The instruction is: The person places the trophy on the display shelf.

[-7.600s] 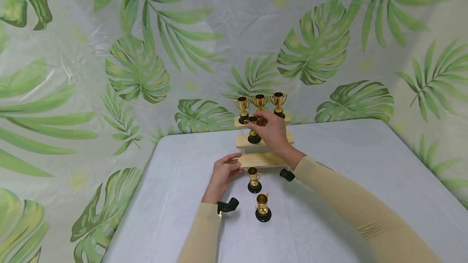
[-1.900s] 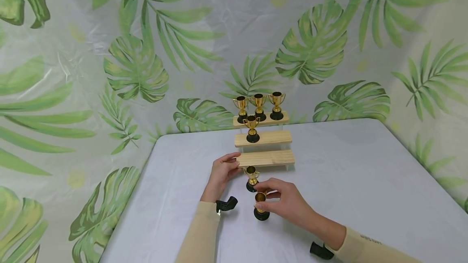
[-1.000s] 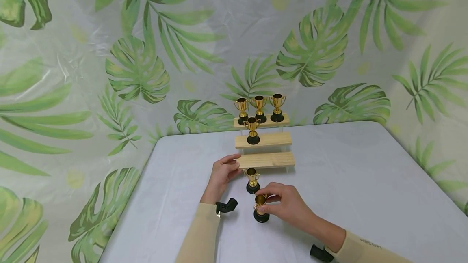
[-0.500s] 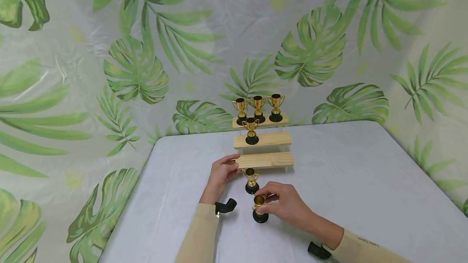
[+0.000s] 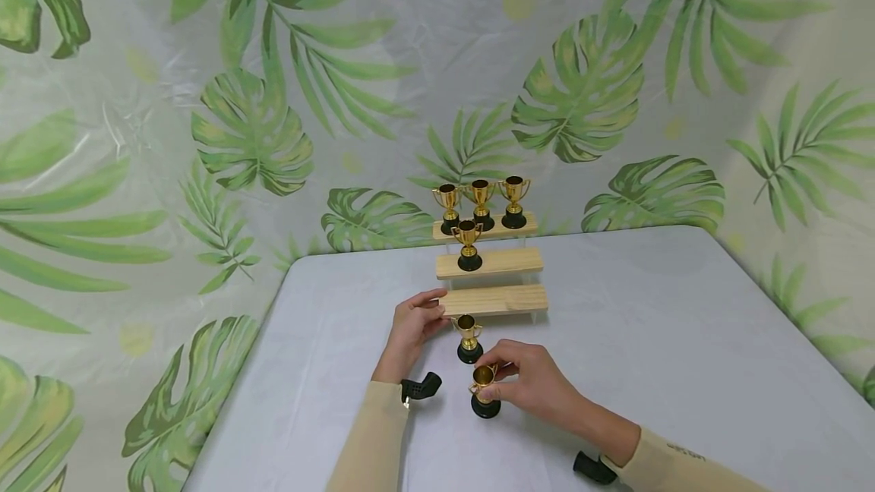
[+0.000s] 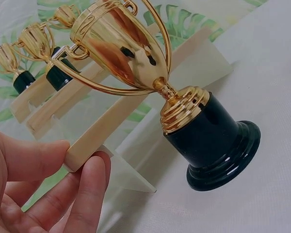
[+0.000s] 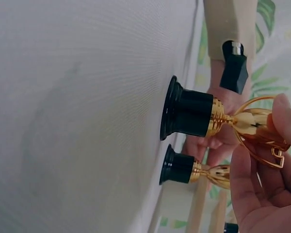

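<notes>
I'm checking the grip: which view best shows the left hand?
The left wrist view: the left hand is close up, its fingers pinching the end of the lowest board. The head view shows it small, from above; the right wrist view, partly behind the held trophy.

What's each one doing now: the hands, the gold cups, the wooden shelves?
Right hand, pinching the nearest cup
Nearest cup, upright, held
Left hand, holding the bottom shelf by one end
Bottom shelf, held, no cups on it
Other table cup, upright
Middle shelf, carrying one upright cup
Top shelf, carrying three upright cups
</notes>
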Motion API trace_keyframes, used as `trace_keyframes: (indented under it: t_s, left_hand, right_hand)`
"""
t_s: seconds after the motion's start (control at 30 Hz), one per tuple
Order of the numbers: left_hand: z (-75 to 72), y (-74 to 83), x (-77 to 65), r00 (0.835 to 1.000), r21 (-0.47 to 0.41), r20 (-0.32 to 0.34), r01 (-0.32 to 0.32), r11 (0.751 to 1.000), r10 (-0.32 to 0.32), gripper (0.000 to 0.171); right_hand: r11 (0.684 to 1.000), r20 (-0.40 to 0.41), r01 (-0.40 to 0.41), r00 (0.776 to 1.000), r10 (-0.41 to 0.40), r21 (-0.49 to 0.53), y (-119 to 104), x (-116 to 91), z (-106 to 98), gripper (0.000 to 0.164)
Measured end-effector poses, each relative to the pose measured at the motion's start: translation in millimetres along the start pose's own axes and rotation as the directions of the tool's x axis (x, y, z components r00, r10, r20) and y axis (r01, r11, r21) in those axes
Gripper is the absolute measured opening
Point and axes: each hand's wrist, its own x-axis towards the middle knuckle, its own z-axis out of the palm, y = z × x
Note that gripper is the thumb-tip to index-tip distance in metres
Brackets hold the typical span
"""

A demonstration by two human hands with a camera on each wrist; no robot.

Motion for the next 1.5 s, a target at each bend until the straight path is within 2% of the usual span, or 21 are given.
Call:
trace_keyframes:
  t_s: [0.4,0.7,1.1,1.5]
  left_hand:
    - [-1.0,-1.0,0.3,1.0,0.007,0.007,-0.007,1.0,0.007,0.036]
    - [-0.6,-1.5,0.7,1.0,-0.003,-0.012,-0.006,1.0,0.006,0.035]
    - [1.0,1.5,0.0,1.0,-0.014,0.0,0.005,1.0,-0.005,0.035]
    - [0.6,0.2,0.3,1.0,-0.018,-0.005,0.008,1.0,-0.008,0.035]
  right_hand:
    - [1.0,-0.001,0.021,1.0,-0.021,0.0,-2,-1,1,0.033]
    - [1.0,-0.017,-0.025,1.0,0.024,-0.017,-4,-4,1,0.034]
    - [0.999,-0.075,0.0,0.997,-0.004,-0.048,-6,-4,-8,0.032]
    - [0.999,-0.11,-0.036,0.993,0.031,-0.038,-6,-4,-20,0.031]
